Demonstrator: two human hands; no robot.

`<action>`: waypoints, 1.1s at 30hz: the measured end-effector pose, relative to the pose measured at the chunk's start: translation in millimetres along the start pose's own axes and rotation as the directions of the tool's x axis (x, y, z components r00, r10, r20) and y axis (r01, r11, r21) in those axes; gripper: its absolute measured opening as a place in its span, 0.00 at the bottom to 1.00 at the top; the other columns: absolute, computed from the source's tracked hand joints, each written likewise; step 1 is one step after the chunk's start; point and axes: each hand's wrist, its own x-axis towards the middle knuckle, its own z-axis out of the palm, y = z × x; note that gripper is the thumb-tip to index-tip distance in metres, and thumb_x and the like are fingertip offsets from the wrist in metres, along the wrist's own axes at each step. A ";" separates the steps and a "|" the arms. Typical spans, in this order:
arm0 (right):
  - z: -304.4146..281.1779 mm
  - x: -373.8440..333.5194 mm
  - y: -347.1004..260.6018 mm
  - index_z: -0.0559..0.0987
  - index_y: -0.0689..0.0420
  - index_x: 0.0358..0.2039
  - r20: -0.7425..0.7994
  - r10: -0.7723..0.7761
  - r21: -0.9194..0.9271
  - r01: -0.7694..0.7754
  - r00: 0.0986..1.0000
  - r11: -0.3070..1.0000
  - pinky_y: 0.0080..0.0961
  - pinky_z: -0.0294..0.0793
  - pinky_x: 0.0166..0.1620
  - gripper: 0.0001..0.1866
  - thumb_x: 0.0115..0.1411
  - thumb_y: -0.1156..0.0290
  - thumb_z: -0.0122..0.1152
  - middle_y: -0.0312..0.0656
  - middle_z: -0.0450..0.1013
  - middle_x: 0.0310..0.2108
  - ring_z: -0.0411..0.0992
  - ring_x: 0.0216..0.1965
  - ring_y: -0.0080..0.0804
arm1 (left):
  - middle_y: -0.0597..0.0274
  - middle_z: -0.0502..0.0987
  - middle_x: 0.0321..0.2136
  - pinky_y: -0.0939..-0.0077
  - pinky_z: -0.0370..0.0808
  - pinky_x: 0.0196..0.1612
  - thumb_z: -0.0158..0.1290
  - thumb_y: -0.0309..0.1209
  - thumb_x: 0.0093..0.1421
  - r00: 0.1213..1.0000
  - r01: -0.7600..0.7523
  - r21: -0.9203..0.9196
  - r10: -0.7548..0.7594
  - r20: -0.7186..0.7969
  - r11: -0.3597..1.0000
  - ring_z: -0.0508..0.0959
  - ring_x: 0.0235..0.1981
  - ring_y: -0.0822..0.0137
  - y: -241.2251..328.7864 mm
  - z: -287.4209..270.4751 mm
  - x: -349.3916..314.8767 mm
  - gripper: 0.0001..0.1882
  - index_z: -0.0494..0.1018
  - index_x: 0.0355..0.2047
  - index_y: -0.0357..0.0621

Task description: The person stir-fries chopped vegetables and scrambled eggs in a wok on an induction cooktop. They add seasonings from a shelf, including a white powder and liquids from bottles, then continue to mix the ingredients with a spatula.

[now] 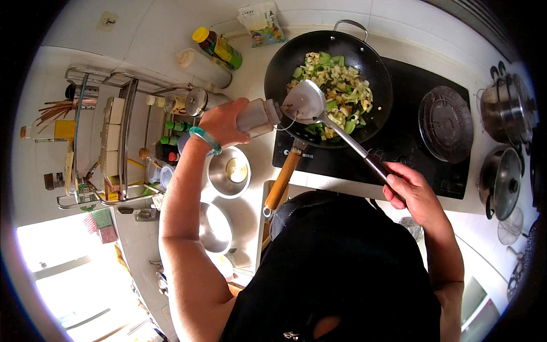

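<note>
Tipped on its side, a clear seasoning jar (256, 118) is in my left hand (224, 124), which is closed round its body. Its mouth points right, at the edge of a metal wok spatula (308, 98). My right hand (415, 191) grips the dark end of that spatula's handle. The broad spatula head is over the left part of a black wok (377, 74), with some small bits on it. Chopped green and pale vegetables (345, 77) lie in the wok. The wok's wooden handle (283, 179) points toward me.
The wok stands on a black cooktop (399, 165), left of a dark round burner cover (446, 123). Steel bowls (212, 171) stand below my left forearm. Bottles (219, 50) and a bag (262, 24) line the back left. Pots (504, 108) stand far right; a metal rack (126, 108) is left.
</note>
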 end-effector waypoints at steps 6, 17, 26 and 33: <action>-0.4 0.6 0.7 0.68 0.62 0.54 0.000 0.019 -0.004 -0.019 1.000 1.000 0.11 0.56 0.19 0.18 0.66 0.68 0.48 0.33 0.68 0.22 0.59 0.17 0.13 | 0.48 0.76 0.35 0.58 0.73 0.41 0.65 0.38 0.34 1.000 -0.008 0.002 0.008 0.004 1.000 0.76 0.39 0.46 -0.8 0.0 1.4 0.36 0.66 0.46 0.48; -2.0 2.9 0.4 0.68 0.62 0.53 0.007 0.019 0.005 -0.019 1.000 1.000 0.11 0.55 0.19 0.18 0.66 0.68 0.48 0.33 0.67 0.21 0.58 0.17 0.13 | 0.47 0.76 0.35 0.57 0.72 0.40 0.65 0.39 0.35 0.999 -0.001 0.040 0.000 0.037 0.999 0.76 0.39 0.45 -0.1 -3.7 7.4 0.35 0.66 0.45 0.48; -6.4 4.9 1.0 0.67 0.63 0.54 0.020 0.011 0.007 -0.011 1.000 1.000 0.11 0.55 0.19 0.18 0.66 0.68 0.47 0.34 0.67 0.21 0.58 0.17 0.14 | 0.47 0.76 0.35 0.57 0.72 0.40 0.65 0.38 0.35 1.000 0.005 0.036 -0.006 0.030 0.999 0.76 0.39 0.45 5.9 -9.8 9.1 0.34 0.66 0.45 0.48; -5.2 8.4 0.9 0.67 0.63 0.54 0.000 0.017 0.047 -0.017 1.000 0.999 0.12 0.55 0.19 0.19 0.66 0.68 0.47 0.34 0.67 0.22 0.58 0.16 0.14 | 0.47 0.77 0.34 0.59 0.73 0.41 0.67 0.38 0.34 0.998 0.045 -0.070 -0.048 -0.044 0.997 0.77 0.39 0.46 8.2 -12.6 0.5 0.39 0.65 0.49 0.49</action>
